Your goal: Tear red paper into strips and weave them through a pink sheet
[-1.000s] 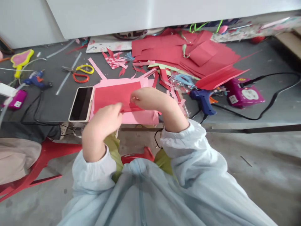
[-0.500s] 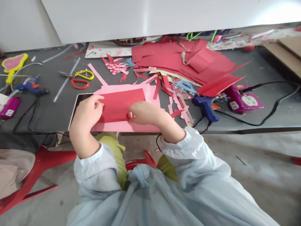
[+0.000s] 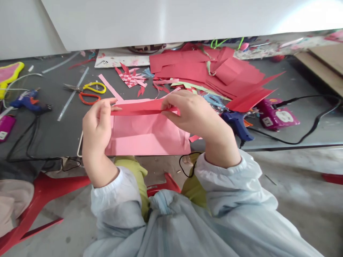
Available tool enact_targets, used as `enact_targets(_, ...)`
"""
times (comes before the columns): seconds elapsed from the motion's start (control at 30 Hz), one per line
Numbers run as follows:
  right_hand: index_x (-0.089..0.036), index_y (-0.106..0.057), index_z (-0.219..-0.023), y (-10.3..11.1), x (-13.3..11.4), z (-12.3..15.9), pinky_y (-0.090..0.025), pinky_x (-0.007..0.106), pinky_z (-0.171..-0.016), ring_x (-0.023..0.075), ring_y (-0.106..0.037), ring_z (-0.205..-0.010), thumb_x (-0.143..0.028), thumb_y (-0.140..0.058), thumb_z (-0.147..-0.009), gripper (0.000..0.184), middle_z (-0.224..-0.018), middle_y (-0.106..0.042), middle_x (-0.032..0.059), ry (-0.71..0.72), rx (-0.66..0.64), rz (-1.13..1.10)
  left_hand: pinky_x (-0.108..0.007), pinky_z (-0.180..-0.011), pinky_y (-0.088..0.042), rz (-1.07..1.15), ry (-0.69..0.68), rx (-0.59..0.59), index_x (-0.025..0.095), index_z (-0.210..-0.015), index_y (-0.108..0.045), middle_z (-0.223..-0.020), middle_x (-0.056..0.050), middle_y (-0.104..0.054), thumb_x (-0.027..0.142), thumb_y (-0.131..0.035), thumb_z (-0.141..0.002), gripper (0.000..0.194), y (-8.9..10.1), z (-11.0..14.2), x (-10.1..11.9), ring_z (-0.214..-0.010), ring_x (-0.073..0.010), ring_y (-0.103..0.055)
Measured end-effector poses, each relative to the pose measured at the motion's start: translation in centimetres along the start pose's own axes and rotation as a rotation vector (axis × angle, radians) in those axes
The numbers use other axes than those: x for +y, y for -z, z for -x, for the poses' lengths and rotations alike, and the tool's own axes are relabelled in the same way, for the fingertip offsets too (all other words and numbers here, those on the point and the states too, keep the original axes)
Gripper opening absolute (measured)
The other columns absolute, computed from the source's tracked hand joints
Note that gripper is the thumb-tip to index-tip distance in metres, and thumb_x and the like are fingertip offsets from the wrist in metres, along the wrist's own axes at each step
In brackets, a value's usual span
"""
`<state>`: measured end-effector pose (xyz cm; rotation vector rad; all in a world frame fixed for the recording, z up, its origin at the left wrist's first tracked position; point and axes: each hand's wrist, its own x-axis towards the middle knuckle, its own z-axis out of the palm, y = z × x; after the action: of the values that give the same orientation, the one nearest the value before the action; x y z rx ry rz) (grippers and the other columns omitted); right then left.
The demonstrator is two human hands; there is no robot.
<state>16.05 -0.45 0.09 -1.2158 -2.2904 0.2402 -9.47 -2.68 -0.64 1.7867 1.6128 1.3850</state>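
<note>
A sheet of red paper is tilted up off the pink paper, so it looks like a narrow band. My left hand grips its left end between thumb and fingers. At the right end, my right hand pinches the same sheet. Beneath lies the pink paper, flat on the grey table and reaching its front edge. A phone's pale edge peeks out left of my left hand, which covers most of it.
Scissors and a checkered paper weaving lie behind. Stacked red sheets cover the back right. Blue glue guns with cords lie at both sides, and a purple box is at right. A white panel borders the back.
The red sheet lay flat on the pink paper and is now lifted and tilted. My right hand has moved right and away from me, onto the sheet's right end.
</note>
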Motion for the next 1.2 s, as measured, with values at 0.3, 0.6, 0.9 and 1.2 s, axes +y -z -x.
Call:
enact_targets(0.3, -0.027, -0.062, -0.088, 1.7, 0.0, 0.5, -0.05, 0.042, -0.084, 0.0245, -0.063, -0.09, -0.016, -0.053, -0.095, 0.016, -0.093, -0.07, 0.0074, -0.013, 0.246, 0.062, -0.035, -0.106, -0.051, 0.102, 0.022, -0.069, 0.026, -0.138, -0.058, -0.126, -0.007, -0.069, 0.034, -0.08, -0.081, 0.062, -0.1, -0.2, -0.3, -0.116, -0.0224, -0.068)
enact_targets(0.6, -0.028, -0.064, -0.093, 3.6, -1.0, 1.6, -0.049, 0.043, -0.087, 0.024, -0.066, -0.09, -0.019, -0.054, -0.099, 0.015, -0.092, -0.069, 0.0055, 0.111, 0.427, 0.075, -0.03, -0.075, -0.053, 0.225, 0.059, 0.027, 0.025, -0.079, -0.075, -0.076, 0.001, -0.068, 0.048, -0.077, -0.084, 0.023, 0.0, 0.6, 1.2, -0.075, -0.0169, -0.063)
enact_targets(0.9, -0.025, -0.069, -0.088, 4.8, -1.5, 2.5, -0.052, 0.033, -0.069, 0.017, -0.064, -0.076, -0.014, -0.064, -0.089, 0.012, -0.083, -0.073, 0.0011, 0.068, 0.361, -0.117, -0.026, -0.053, -0.046, 0.374, 0.225, 0.008, 0.024, -0.064, -0.068, -0.062, 0.004, -0.059, 0.054, -0.08, -0.079, 0.036, 0.1, 1.1, 1.7, -0.057, -0.0116, -0.056)
enact_targets(1.2, -0.022, -0.076, -0.086, 3.7, 1.6, 1.3, -0.053, 0.036, -0.075, 0.0211, -0.068, -0.081, -0.023, -0.06, -0.084, 0.016, -0.091, -0.077, 0.0055, -0.141, -0.075, -0.213, -0.03, -0.067, -0.057, 0.418, 0.434, -0.025, 0.021, -0.076, -0.075, -0.076, -0.002, -0.073, 0.048, -0.087, -0.067, 0.031, -1.7, -0.2, 0.1, -0.07, -0.0156, -0.066)
